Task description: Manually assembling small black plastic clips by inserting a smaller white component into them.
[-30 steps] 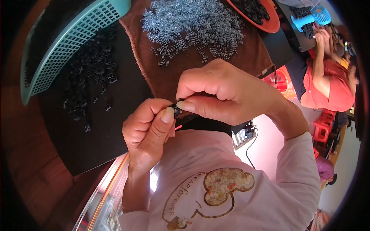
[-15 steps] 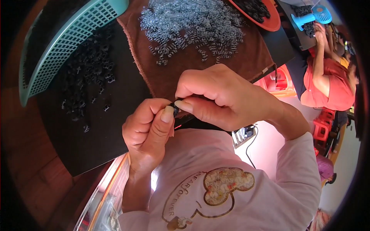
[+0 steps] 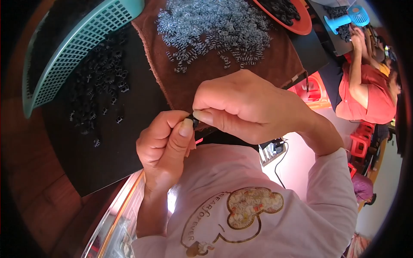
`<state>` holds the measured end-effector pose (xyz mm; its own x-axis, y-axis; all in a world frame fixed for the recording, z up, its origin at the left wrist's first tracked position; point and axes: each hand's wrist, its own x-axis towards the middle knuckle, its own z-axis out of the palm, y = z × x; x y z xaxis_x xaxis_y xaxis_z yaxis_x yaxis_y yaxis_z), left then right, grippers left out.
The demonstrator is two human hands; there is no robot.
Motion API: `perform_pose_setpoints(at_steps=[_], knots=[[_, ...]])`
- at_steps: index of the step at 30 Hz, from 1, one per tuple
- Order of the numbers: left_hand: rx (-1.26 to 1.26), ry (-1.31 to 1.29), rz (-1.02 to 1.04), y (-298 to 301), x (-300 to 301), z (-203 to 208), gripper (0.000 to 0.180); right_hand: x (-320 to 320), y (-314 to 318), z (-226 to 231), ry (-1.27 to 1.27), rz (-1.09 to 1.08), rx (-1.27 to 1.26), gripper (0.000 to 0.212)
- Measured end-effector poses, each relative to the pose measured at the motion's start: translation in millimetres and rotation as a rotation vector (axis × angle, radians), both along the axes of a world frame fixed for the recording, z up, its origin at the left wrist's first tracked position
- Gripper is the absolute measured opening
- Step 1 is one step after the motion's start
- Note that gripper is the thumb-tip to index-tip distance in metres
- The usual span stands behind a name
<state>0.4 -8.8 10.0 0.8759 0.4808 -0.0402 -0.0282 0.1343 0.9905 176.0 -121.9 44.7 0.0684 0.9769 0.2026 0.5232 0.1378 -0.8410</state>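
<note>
Between the fingertips of both hands is a small black plastic part (image 3: 195, 122), mostly covered by the fingers. My left hand (image 3: 165, 144) pinches it between thumb and forefinger, the other fingers curled in. From the right, my right hand (image 3: 245, 107) closes thumb and forefinger on its upper end; whether a spring is there too, I cannot tell. Beyond the hands a large heap of small metal coil springs (image 3: 211, 30) lies on a brown cloth (image 3: 163, 73). Many small black plastic pieces (image 3: 101, 81) are scattered on the dark table (image 3: 142, 129) to the left.
A green perforated basket (image 3: 77, 47) stands at the far left. A red tray (image 3: 303, 23) with black parts sits at the far right. Beyond it are a blue fan (image 3: 355, 17), a person in a red shirt (image 3: 370, 92) with arms at another table, and red stools (image 3: 361, 139).
My right hand has shifted slightly left, its fingertips pressing closer to the left thumb and forefinger. The left hand stays nearly in place, still pinching the black part.
</note>
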Motion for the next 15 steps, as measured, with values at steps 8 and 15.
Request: perform_pose_setpoints(at_steps=[8,15], knots=[[0.029,-0.027,0.018,-3.6,3.0,-3.0,0.018,3.1,0.6,6.1,-0.017,0.015,-0.047,0.012],[0.036,-0.022,-0.018,-3.5,1.6,-1.8,0.017,3.9,-1.9,7.2,-0.08,0.006,-0.062,0.015]])
